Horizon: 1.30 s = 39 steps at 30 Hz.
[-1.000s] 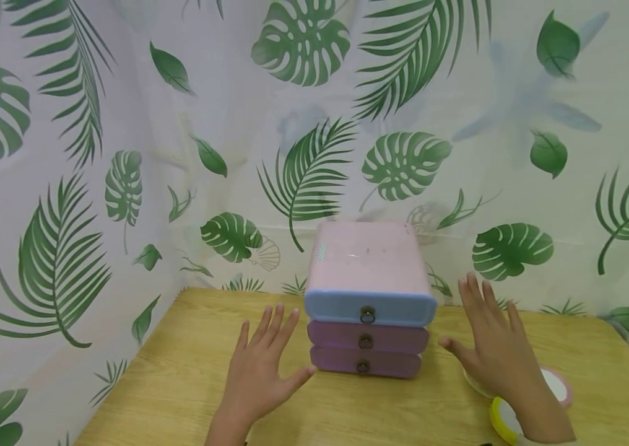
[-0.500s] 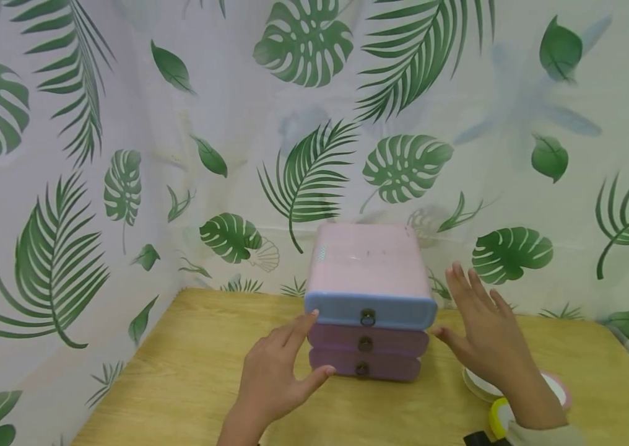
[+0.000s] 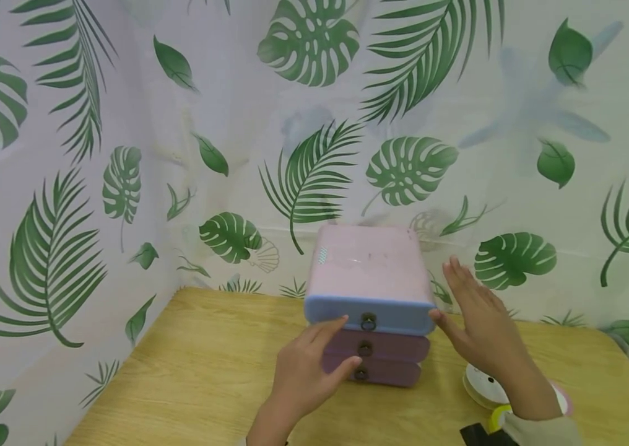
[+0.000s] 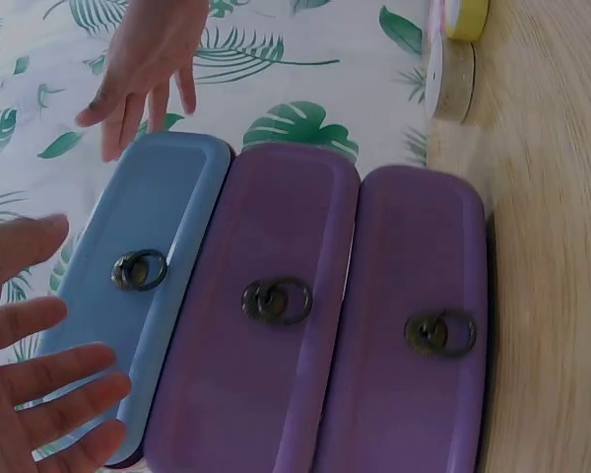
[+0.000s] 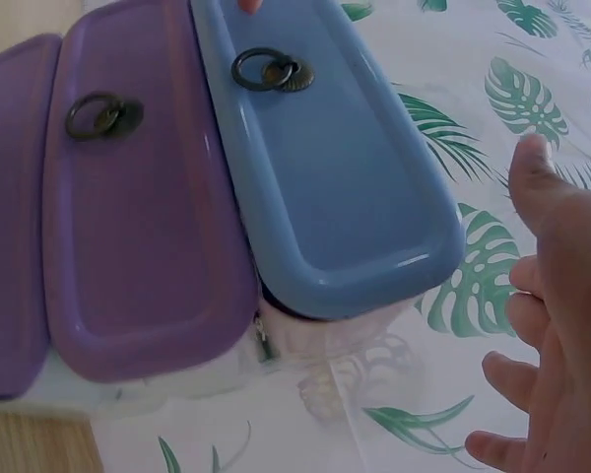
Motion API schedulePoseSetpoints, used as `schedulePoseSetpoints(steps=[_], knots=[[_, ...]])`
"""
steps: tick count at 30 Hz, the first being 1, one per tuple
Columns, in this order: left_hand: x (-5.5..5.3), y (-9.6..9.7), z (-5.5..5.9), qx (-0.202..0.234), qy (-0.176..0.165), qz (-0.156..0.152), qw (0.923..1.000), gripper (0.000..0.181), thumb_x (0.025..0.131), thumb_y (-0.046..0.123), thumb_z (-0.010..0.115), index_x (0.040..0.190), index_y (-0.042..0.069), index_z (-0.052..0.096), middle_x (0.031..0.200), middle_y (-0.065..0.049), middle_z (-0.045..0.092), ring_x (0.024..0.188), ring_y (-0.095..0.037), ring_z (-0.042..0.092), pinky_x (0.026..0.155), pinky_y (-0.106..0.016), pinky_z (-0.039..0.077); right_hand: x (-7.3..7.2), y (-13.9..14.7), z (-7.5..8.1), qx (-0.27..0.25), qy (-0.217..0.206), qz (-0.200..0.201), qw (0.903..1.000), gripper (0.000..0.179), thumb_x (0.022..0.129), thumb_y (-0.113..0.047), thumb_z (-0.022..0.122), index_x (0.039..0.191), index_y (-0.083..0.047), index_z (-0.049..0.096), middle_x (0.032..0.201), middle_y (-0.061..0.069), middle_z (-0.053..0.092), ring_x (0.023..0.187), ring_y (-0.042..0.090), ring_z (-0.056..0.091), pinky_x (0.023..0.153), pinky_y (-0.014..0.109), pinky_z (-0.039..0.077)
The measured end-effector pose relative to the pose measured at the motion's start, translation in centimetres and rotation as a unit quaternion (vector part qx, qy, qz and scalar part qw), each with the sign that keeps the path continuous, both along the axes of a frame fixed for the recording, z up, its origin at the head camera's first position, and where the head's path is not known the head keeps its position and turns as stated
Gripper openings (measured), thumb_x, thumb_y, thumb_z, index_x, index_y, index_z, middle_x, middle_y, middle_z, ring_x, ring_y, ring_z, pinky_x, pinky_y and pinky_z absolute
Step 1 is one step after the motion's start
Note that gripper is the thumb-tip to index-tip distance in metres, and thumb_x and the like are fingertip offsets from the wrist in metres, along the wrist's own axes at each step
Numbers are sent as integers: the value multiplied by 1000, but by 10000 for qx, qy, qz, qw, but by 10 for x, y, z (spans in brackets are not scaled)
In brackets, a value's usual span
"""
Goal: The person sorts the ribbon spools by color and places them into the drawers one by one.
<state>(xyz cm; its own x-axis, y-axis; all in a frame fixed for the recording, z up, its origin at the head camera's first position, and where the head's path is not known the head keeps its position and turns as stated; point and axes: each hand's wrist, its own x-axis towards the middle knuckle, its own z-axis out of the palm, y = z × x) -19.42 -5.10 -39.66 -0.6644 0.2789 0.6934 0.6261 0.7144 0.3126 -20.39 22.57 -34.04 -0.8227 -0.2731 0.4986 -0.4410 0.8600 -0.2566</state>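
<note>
A small chest of drawers (image 3: 370,263) with a pink top stands on the table in the head view. Its upper drawer front (image 4: 143,212) is blue, and the two lower ones, a middle drawer (image 4: 261,222) and a bottom drawer (image 4: 409,246), are purple. Each carries a dark ring pull, such as the top ring pull (image 5: 273,71). My left hand (image 3: 306,375), fingers extended, is in front of the chest's left side and overlaps the purple fronts. To the right, my right hand (image 3: 484,328) is raised beside the blue front's corner, thumb extended towards it. Neither hand grips anything.
Right of the chest lie a white-faced spool (image 3: 480,385), a yellow-rimmed roll (image 3: 495,418) and a pink-rimmed roll (image 3: 565,399), partly hidden by my right forearm. A leaf-printed sheet (image 3: 225,99) hangs behind and left of the wooden table (image 3: 181,371).
My left hand has moved right, from beside the chest to in front of its drawers. My right hand has shifted slightly left, towards the blue front's corner. The drawers stay closed.
</note>
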Motion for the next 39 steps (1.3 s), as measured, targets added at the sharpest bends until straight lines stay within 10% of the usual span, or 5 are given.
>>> schedulePoseSetpoints(steps=[8,17,39], knots=[[-3,23,-2,712,-1427,-585,9855,49,87,50,55,128,24,53,122,5,61,106,-15,61,81,-33,52,-7,14,-7,-820,-395,210,9956,63,97,-30,46,148,-14,13,154,12,15,136,42,25,105,54,25],[-5,32,-6,1556,-2490,-1150,9490,48,87,48,56,129,27,51,120,7,61,108,-15,59,84,-33,51,-15,16,-13,-1222,-888,463,9874,57,99,-27,42,148,-19,15,155,9,13,139,37,21,105,49,24],[-8,42,-2,2203,-2807,-1319,9248,41,85,36,64,124,24,56,109,-1,63,93,-12,62,81,-31,51,-34,17,-17,-1700,-1312,817,9733,45,101,-28,35,144,-16,32,152,7,26,137,33,29,104,52,32]])
